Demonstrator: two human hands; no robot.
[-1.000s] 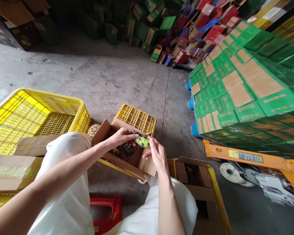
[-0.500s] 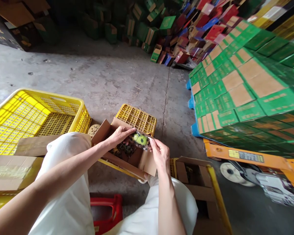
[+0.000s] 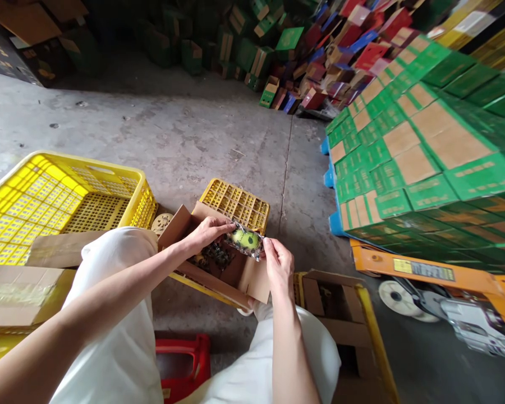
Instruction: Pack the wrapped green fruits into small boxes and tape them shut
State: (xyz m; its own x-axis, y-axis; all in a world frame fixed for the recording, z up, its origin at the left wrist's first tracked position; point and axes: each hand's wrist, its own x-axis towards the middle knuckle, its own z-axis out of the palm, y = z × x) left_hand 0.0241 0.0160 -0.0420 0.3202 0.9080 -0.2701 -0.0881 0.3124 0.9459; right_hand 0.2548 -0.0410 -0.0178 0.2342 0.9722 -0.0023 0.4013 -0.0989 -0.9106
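Between my hands is a clear plastic packet [image 3: 247, 240] with a dark pattern and something green inside; I cannot tell what the green thing is. My left hand [image 3: 210, 231] pinches its left end, and my right hand [image 3: 279, 261] pinches its right end. Below the packet stands an open cardboard box [image 3: 210, 285], its flaps spread outward. More dark-patterned packets [image 3: 219, 255] lie in it, partly covered by my left hand. The box rests on a yellow crate [image 3: 239, 202] that sticks out behind it.
To the left are a large yellow basket [image 3: 141, 196] and a taped carton [image 3: 17, 292]. An open carton [image 3: 349, 331] stands by my right knee. Green boxes [image 3: 429, 163] are stacked on a blue pallet [image 3: 336, 223], with an orange pallet jack [image 3: 429, 268] beside them. A red stool [image 3: 202, 353] is below.
The packet has shifted slightly right and is stretched out more between my hands. My right hand has moved a little to the right; my left hand has hardly moved.
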